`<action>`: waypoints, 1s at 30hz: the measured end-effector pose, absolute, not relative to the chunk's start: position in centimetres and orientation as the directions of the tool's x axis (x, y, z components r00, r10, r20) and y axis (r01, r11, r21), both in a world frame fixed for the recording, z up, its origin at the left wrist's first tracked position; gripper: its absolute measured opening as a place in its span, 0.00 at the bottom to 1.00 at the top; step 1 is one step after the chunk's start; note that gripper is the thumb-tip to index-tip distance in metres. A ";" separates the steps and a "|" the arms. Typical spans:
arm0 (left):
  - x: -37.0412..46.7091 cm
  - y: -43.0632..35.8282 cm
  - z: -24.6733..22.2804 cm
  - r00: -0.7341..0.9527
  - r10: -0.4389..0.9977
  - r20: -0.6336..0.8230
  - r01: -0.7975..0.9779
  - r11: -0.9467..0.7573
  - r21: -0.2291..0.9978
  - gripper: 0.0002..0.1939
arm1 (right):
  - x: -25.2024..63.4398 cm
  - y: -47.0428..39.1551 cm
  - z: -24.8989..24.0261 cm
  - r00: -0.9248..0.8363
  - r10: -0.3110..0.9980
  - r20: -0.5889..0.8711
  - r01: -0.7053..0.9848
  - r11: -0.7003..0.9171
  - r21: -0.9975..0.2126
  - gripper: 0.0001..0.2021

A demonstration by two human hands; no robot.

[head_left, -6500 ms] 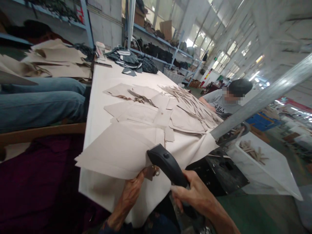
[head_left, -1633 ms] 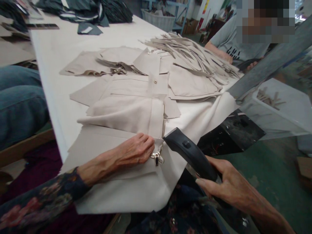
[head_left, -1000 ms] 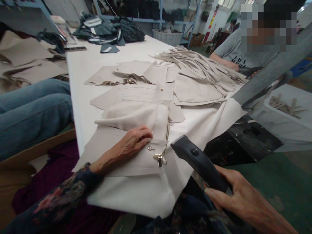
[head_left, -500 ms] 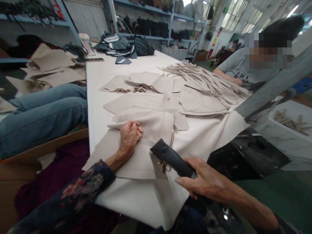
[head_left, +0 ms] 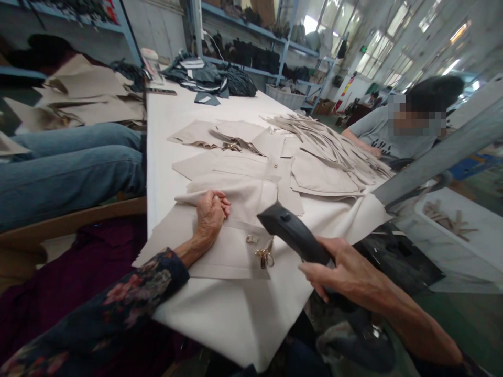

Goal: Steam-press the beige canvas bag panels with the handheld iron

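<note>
My left hand (head_left: 212,212), fingers curled, grips a fold of the beige fabric panel (head_left: 220,262) lying at the table's near end. In my right hand (head_left: 346,272) is a black clipper-shaped handheld tool (head_left: 294,230). Its broad tip hovers above the panel's right edge and hides part of the zipper there. Gold metal hardware (head_left: 263,257) with a ring hangs near the panel's lower right, below the tool. A smaller gold fitting (head_left: 252,239) lies just above it. More beige pieces overlap farther up the table.
Beige strips (head_left: 326,144) are heaped on the white table (head_left: 161,193), with dark fabric bundles (head_left: 208,76) at its far end. A co-worker (head_left: 396,125) sits right, behind a slanted grey post (head_left: 444,141). Jeans-clad legs (head_left: 78,162) rest at left. A white bin (head_left: 463,225) stands right.
My right hand has lifted the black tool up and right, away from the gold hardware, which now shows more fully. My left hand keeps its hold on the fabric. The whole view has shifted slightly.
</note>
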State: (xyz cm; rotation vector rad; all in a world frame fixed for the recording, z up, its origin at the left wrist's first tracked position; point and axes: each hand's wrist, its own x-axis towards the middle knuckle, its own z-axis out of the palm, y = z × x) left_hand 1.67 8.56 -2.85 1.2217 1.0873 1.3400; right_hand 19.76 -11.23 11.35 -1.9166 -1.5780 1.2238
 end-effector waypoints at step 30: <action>1.0 8.3 -2.8 0.081 0.978 0.192 -0.009 -0.191 0.981 0.09 | 18.8 -7.6 9.8 -0.153 0.913 -0.378 0.689 -0.175 -0.703 0.07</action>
